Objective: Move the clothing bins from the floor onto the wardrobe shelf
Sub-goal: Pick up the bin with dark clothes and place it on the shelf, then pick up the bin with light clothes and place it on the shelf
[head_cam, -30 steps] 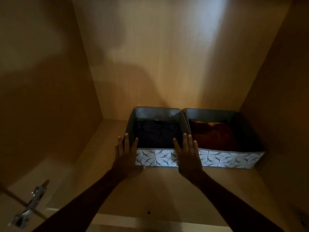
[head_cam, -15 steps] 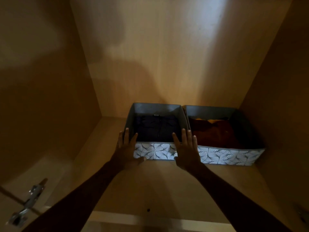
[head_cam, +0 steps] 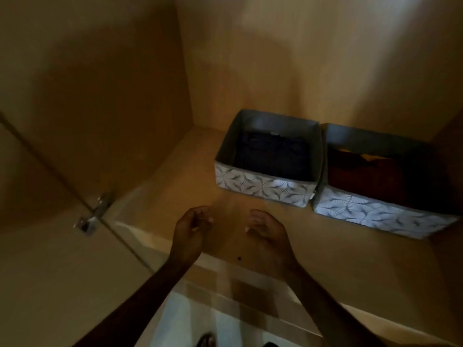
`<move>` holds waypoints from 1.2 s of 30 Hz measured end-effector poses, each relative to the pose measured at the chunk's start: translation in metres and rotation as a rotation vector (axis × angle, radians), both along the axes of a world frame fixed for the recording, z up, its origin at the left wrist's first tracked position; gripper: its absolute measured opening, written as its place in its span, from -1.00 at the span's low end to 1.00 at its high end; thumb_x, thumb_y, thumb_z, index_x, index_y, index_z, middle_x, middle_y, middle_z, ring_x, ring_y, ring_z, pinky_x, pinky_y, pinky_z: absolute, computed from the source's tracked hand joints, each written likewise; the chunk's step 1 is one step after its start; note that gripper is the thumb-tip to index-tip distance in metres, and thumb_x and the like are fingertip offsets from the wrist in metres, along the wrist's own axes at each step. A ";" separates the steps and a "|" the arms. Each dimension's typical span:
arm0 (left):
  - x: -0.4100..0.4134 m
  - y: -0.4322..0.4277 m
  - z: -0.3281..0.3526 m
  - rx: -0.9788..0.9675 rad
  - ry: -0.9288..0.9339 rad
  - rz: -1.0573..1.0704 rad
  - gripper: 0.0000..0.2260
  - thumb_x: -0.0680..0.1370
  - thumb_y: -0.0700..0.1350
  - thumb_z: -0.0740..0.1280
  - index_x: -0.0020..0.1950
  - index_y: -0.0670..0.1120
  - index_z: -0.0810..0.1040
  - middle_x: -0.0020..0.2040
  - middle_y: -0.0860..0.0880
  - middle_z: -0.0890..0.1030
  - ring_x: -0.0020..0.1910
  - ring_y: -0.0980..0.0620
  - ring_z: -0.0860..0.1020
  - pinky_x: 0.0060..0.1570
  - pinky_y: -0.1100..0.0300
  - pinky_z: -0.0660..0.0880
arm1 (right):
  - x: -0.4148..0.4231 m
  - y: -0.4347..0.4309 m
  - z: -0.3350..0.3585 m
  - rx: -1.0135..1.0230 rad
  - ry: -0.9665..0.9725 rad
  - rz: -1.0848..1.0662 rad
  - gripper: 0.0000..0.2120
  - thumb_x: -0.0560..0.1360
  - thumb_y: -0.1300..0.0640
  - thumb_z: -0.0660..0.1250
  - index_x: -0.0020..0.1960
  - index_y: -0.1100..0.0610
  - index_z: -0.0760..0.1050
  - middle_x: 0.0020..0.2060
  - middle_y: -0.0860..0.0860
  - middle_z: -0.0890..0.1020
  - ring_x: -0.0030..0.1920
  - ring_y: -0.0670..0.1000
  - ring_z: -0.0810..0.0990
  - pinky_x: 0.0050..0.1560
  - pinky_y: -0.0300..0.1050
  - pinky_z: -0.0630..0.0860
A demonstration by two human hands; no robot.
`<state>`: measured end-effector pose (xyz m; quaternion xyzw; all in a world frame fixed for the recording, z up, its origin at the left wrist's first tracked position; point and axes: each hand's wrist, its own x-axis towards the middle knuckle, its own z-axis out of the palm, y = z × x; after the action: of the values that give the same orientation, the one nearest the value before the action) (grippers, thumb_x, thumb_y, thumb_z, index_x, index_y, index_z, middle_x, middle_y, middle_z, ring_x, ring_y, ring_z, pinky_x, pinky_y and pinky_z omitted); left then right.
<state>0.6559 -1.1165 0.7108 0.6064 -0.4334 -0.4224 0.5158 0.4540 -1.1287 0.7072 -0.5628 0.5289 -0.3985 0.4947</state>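
**Reporter:** What did the scene show at the wardrobe shelf [head_cam: 190,171]?

**Onlooker:** Two patterned clothing bins sat on the shelf, side by side and touching. The left bin [head_cam: 263,185] held dark folded clothes; the right bin [head_cam: 380,214], against the shelf's right wall, held rust-coloured ones with a bit of yellow showing.

**Reporter:** And the hands?

**Onlooker:** Both were empty. The left hand [head_cam: 191,227] and the right hand [head_cam: 269,231] hovered over the shelf's front edge, near each other, fingers loosely curled, palms turned inward. Neither touched a bin; both were apart from the left bin's front panel.

**Reporter:** Which step was that?

**Onlooker:** By my reading, the placing of the left bin was finished and the hands were clear of it. A stretch of bare shelf lay left of that bin, toward the door hinge [head_cam: 96,214].

**Reporter:** What would the next move call for?

**Onlooker:** Probably reaching down to the floor for another bin, if any remained; I could not see one below the shelf.
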 end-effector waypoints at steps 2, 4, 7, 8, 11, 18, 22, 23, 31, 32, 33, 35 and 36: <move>0.003 0.030 -0.009 0.050 0.006 0.095 -0.79 0.52 -0.30 0.37 0.00 0.02 0.61 0.00 0.06 0.65 -0.03 0.08 0.60 -0.05 0.24 0.50 | 0.011 0.010 -0.004 0.034 -0.021 0.103 -0.42 0.34 -0.13 0.41 0.29 0.07 0.48 0.12 0.00 0.63 0.13 -0.06 0.60 0.10 -0.19 0.55; 0.005 0.066 -0.018 0.123 0.018 0.217 -0.84 0.54 -0.24 0.36 0.04 -0.01 0.62 -0.02 0.03 0.67 -0.01 0.02 0.61 -0.02 0.12 0.51 | 0.018 0.023 -0.007 0.085 -0.024 0.211 -0.49 0.34 -0.07 0.40 0.27 0.03 0.50 0.10 -0.04 0.63 0.11 -0.10 0.61 -0.01 -0.27 0.54; 0.001 0.124 -0.027 0.195 0.068 0.383 -0.83 0.56 -0.22 0.33 0.13 -0.09 0.60 0.01 -0.05 0.67 0.02 -0.02 0.63 -0.04 0.14 0.51 | 0.023 0.040 -0.018 0.139 -0.002 0.380 -0.56 0.37 -0.01 0.39 0.24 -0.01 0.51 0.08 -0.09 0.64 0.08 -0.14 0.61 -0.07 -0.33 0.51; -0.002 0.148 -0.030 0.212 0.080 0.456 -0.82 0.56 -0.22 0.33 0.15 -0.11 0.60 0.02 -0.05 0.67 0.01 -0.01 0.63 -0.05 0.16 0.50 | 0.025 0.047 -0.023 0.139 0.023 0.454 -0.58 0.38 -0.01 0.39 0.23 -0.02 0.51 0.07 -0.07 0.64 0.07 -0.11 0.61 -0.05 -0.31 0.51; -0.015 0.215 -0.041 0.247 0.122 0.642 -0.83 0.55 -0.22 0.36 0.12 -0.11 0.60 0.00 -0.07 0.68 -0.03 -0.05 0.64 -0.12 0.20 0.48 | 0.033 0.073 -0.039 0.149 0.094 0.637 -0.63 0.37 -0.03 0.39 0.17 -0.07 0.53 0.03 -0.07 0.67 0.06 -0.11 0.63 0.06 -0.18 0.54; -0.062 0.364 -0.055 0.308 0.222 1.018 -0.82 0.56 -0.23 0.32 0.16 -0.12 0.58 0.00 -0.06 0.68 -0.10 0.04 0.62 -0.17 0.24 0.46 | 0.063 0.167 -0.063 0.160 0.200 1.035 -0.62 0.33 -0.13 0.38 0.13 -0.12 0.50 0.00 -0.04 0.67 0.01 -0.04 0.65 0.06 -0.05 0.59; -0.087 0.442 -0.063 0.314 0.237 1.198 -0.82 0.56 -0.20 0.34 0.16 -0.12 0.59 -0.01 -0.05 0.68 -0.15 0.10 0.62 -0.20 0.30 0.45 | 0.078 0.234 -0.066 0.136 0.255 1.250 -0.66 0.42 0.02 0.40 0.18 -0.02 0.52 -0.02 -0.06 0.66 0.00 -0.08 0.62 0.01 -0.22 0.55; -0.093 0.462 -0.064 0.311 0.243 1.231 -0.83 0.56 -0.20 0.34 0.14 -0.10 0.60 -0.01 -0.05 0.68 -0.14 0.09 0.62 -0.20 0.30 0.45 | 0.082 0.253 -0.066 0.132 0.260 1.290 -0.67 0.44 0.06 0.41 0.19 0.00 0.52 -0.03 -0.05 0.66 -0.02 -0.08 0.62 -0.02 -0.25 0.53; -0.128 0.604 -0.070 0.318 0.292 1.445 -0.83 0.56 -0.20 0.32 0.13 -0.04 0.58 -0.01 -0.02 0.68 -0.05 -0.01 0.64 -0.09 0.16 0.50 | 0.102 0.391 -0.067 0.115 0.277 1.472 -0.71 0.43 0.04 0.41 0.15 -0.03 0.55 -0.07 -0.07 0.66 -0.07 -0.05 0.64 -0.03 -0.21 0.55; -0.128 0.619 -0.072 0.320 0.286 1.462 -0.83 0.57 -0.19 0.32 0.13 -0.03 0.58 0.00 -0.01 0.67 -0.04 0.01 0.63 -0.09 0.17 0.50 | 0.105 0.405 -0.067 0.115 0.276 1.487 -0.73 0.41 0.00 0.40 0.11 -0.09 0.55 -0.07 -0.07 0.66 -0.07 -0.05 0.64 -0.02 -0.19 0.55; -0.128 0.635 -0.073 0.326 0.276 1.484 -0.83 0.57 -0.18 0.32 0.14 -0.02 0.57 0.01 -0.01 0.67 -0.03 0.02 0.63 -0.09 0.18 0.50 | 0.110 0.420 -0.069 0.112 0.273 1.506 -0.76 0.40 -0.01 0.40 0.06 -0.11 0.55 -0.07 -0.07 0.66 -0.06 -0.04 0.65 -0.02 -0.16 0.56; -0.126 0.657 -0.077 0.342 0.274 1.517 -0.81 0.57 -0.16 0.32 0.17 -0.04 0.56 0.02 -0.01 0.66 -0.03 0.03 0.62 -0.09 0.18 0.50 | 0.119 0.442 -0.073 0.109 0.282 1.536 -0.78 0.43 0.03 0.42 0.07 -0.10 0.55 -0.05 -0.05 0.66 -0.05 -0.03 0.65 0.01 -0.12 0.57; -0.123 0.667 -0.079 0.347 0.275 1.536 -0.81 0.57 -0.16 0.32 0.18 -0.04 0.56 0.02 -0.02 0.66 -0.02 0.03 0.62 -0.08 0.17 0.52 | 0.125 0.454 -0.076 0.106 0.295 1.552 -0.76 0.45 0.06 0.42 0.10 -0.06 0.56 -0.04 -0.04 0.67 -0.04 -0.04 0.65 0.02 -0.12 0.57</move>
<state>0.5327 -0.4492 0.6313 0.7494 0.2447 -0.0814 0.6098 0.5790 -0.6751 0.6309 -0.7936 0.0633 0.1648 0.5822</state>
